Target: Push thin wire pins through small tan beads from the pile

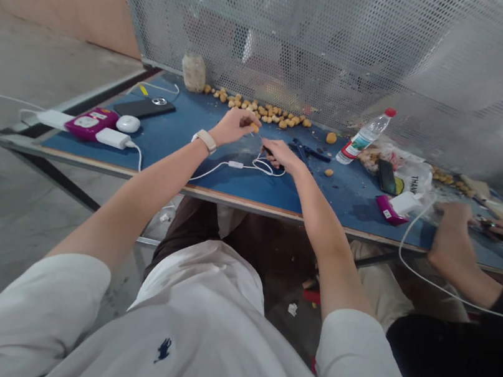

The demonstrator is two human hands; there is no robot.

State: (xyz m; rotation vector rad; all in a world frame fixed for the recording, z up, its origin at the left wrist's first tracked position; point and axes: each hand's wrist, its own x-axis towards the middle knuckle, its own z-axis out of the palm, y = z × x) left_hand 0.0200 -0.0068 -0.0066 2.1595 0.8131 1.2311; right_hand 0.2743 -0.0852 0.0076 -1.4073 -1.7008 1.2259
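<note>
My left hand (236, 128) pinches a small orange piece (254, 128) above the blue worktable (175, 161). A white band watch (205, 141) sits on that wrist. My right hand (282, 156) is close by, its fingers closed on a thin dark tool (267, 148), whose tip points at the orange piece. Below my hands, a white earphone cable (254, 167) lies looped on the tabletop. Many small tan round pieces (254, 110) are scattered in a band along the table's far side.
Blue-handled pliers (310, 152) and a plastic water bottle (366, 136) lie beyond my right hand. At left are a phone (143, 107) and a magenta power bank (91, 122). A co-worker's hands (454, 241) work at right. A perforated metal panel (275, 28) stands behind the table.
</note>
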